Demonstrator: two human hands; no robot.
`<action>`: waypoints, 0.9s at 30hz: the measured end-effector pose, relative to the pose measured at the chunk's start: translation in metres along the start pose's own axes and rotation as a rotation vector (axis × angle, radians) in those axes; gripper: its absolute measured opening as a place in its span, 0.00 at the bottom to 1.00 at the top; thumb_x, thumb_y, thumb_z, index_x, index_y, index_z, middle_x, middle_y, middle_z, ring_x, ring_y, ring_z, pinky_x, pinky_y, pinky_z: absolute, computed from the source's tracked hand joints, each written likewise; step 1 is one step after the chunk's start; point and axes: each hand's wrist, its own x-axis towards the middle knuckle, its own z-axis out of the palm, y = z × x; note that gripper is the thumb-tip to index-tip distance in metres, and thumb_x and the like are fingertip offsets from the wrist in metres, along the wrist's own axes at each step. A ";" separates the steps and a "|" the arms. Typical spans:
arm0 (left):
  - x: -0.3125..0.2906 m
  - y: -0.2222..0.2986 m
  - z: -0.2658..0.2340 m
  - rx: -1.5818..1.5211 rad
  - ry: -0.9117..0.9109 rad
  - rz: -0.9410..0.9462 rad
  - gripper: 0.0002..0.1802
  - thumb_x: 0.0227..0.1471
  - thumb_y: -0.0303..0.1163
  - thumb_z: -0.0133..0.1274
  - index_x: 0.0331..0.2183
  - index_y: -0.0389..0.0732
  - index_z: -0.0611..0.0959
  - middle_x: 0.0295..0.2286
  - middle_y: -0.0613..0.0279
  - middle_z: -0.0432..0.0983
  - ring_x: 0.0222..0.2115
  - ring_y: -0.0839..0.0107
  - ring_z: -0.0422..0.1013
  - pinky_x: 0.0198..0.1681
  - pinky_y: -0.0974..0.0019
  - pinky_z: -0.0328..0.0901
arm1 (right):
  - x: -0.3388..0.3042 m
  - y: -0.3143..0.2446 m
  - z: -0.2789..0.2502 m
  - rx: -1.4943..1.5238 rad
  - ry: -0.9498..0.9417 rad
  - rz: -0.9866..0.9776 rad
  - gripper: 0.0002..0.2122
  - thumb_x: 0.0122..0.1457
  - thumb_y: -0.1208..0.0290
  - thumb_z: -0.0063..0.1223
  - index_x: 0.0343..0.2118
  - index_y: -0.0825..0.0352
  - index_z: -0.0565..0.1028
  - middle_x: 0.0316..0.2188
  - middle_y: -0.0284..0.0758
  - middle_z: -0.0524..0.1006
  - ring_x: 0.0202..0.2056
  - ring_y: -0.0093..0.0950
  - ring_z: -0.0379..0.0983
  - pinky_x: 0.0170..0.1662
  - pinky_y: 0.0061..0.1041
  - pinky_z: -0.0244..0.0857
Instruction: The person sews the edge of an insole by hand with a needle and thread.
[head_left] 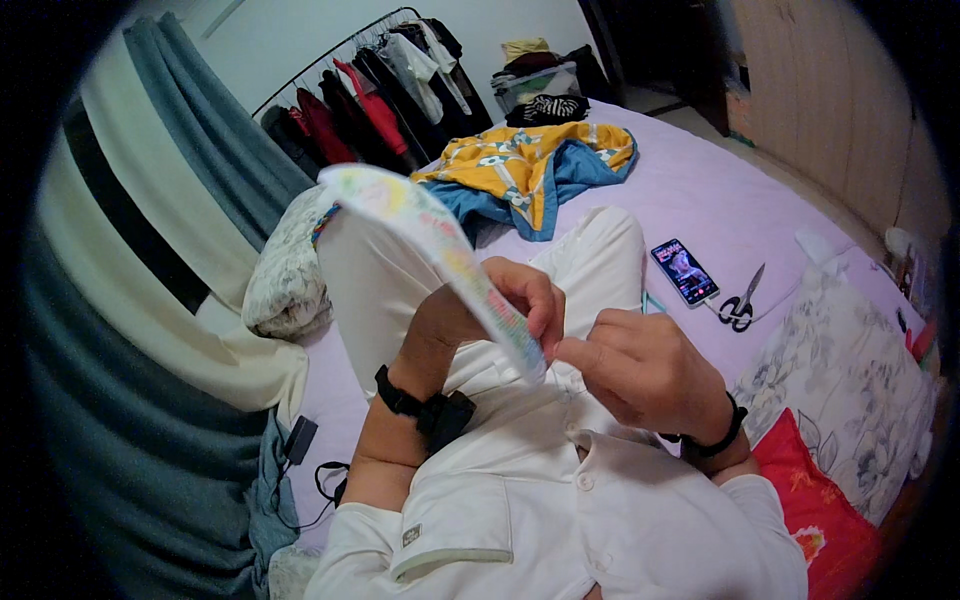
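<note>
My left hand [524, 302] is closed on the lower part of a stiff, curved white sheet [425, 225] with a fine multicoloured pattern in yellow, green, pink and blue. The sheet rises to the upper left above my lap, seen at a slant, so most of its face is foreshortened. My right hand [645, 368] is pinched, thumb and finger meeting at the sheet's lower right edge. Whatever sits in that pinch is too small to make out. White trousers [385, 290] cover my bent legs beneath the hands.
On the lilac bed sheet [720, 190] to the right lie a lit phone [685, 271] with a cable and black-handled scissors [738, 310]. A yellow-and-blue quilt [520, 165] is heaped beyond my knees. A red cushion [810, 510] and flowered pillow [835, 390] lie by my right arm.
</note>
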 end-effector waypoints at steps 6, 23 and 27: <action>0.004 0.022 0.013 -0.075 0.365 -0.204 0.21 0.38 0.22 0.56 0.39 0.34 0.70 0.29 0.59 0.71 0.27 0.74 0.68 0.31 0.73 0.65 | -0.004 0.044 0.014 0.532 -0.006 0.351 0.08 0.49 0.85 0.43 0.33 0.69 0.68 0.18 0.36 0.70 0.19 0.26 0.69 0.23 0.22 0.61; -0.001 0.012 0.004 0.041 0.557 -0.153 0.17 0.40 0.23 0.55 0.37 0.35 0.73 0.28 0.61 0.72 0.25 0.78 0.67 0.31 0.75 0.63 | -0.005 0.059 0.049 0.824 0.120 0.486 0.07 0.55 0.80 0.42 0.37 0.72 0.64 0.22 0.35 0.71 0.21 0.22 0.68 0.24 0.20 0.65; 0.001 0.012 0.007 0.065 0.605 -0.145 0.16 0.40 0.23 0.55 0.36 0.35 0.73 0.28 0.60 0.72 0.25 0.77 0.69 0.31 0.74 0.65 | -0.004 0.061 0.051 0.928 0.202 0.522 0.09 0.55 0.82 0.40 0.39 0.71 0.61 0.25 0.36 0.70 0.23 0.22 0.69 0.25 0.20 0.66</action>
